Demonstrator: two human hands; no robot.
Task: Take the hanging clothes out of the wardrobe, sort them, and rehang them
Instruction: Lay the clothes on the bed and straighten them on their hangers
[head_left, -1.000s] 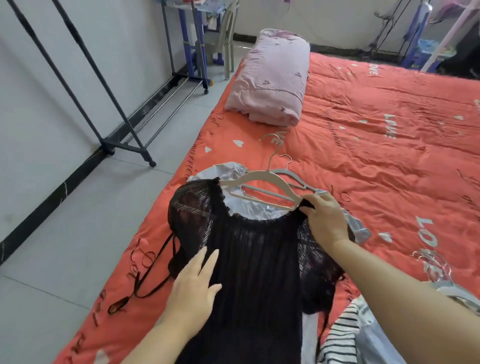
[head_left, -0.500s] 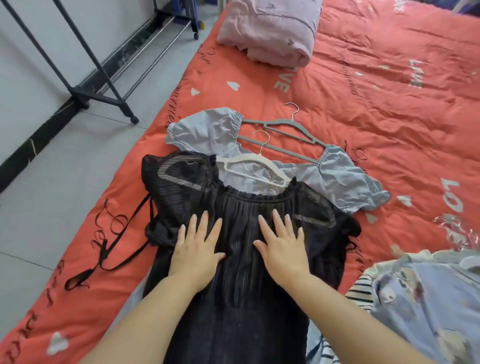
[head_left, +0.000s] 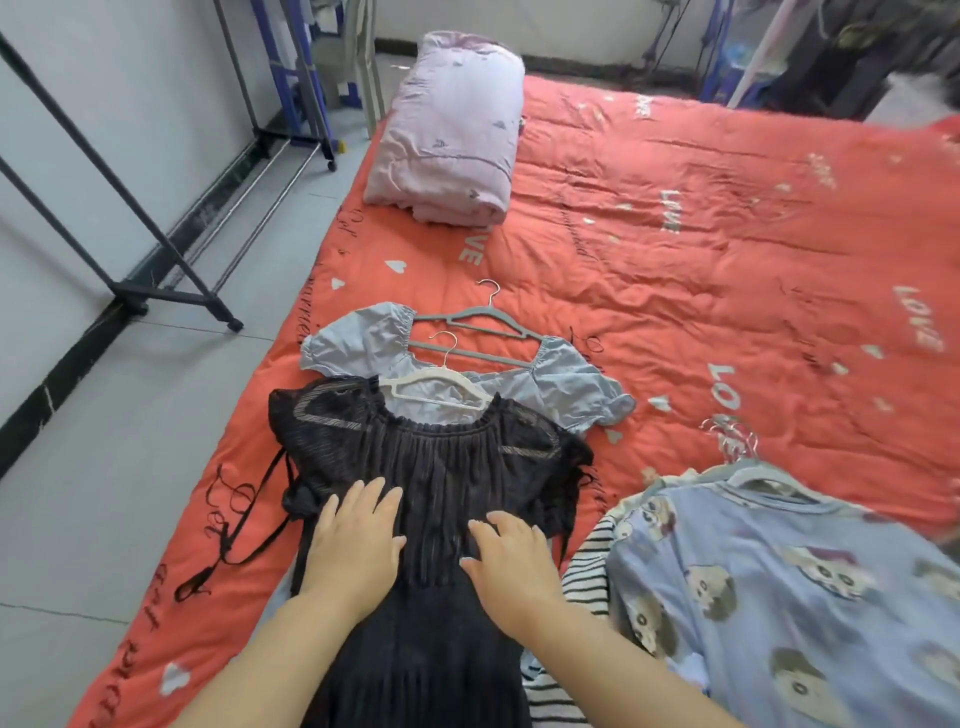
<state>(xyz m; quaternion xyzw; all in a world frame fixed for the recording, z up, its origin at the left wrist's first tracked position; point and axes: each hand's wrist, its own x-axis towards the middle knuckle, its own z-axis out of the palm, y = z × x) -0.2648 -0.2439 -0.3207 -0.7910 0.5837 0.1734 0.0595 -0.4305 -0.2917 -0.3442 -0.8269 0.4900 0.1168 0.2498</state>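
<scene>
A black pleated dress (head_left: 447, 467) on a white hanger (head_left: 436, 387) lies flat on the red quilt (head_left: 727, 260). It overlaps a light blue puff-sleeve dress (head_left: 566, 384) on a grey hanger (head_left: 478, 317). My left hand (head_left: 356, 540) and my right hand (head_left: 511, 558) press flat on the black dress's chest, fingers straight, side by side. To the right lies a pile with a blue cartoon-print garment (head_left: 779, 587) over a black-and-white striped one (head_left: 589, 571), with hanger hooks (head_left: 727, 441) sticking out at its top.
A folded pink quilt (head_left: 452, 130) sits at the head of the bed. A black clothes rack (head_left: 130, 218) stands on the grey tiled floor at the left by the wall. A black strap (head_left: 244, 535) trails from the dress toward the bed's left edge.
My right hand left the hanger at the neckline and came down onto the dress's chest beside the left hand. Both hands have since slid a little lower down the dress.
</scene>
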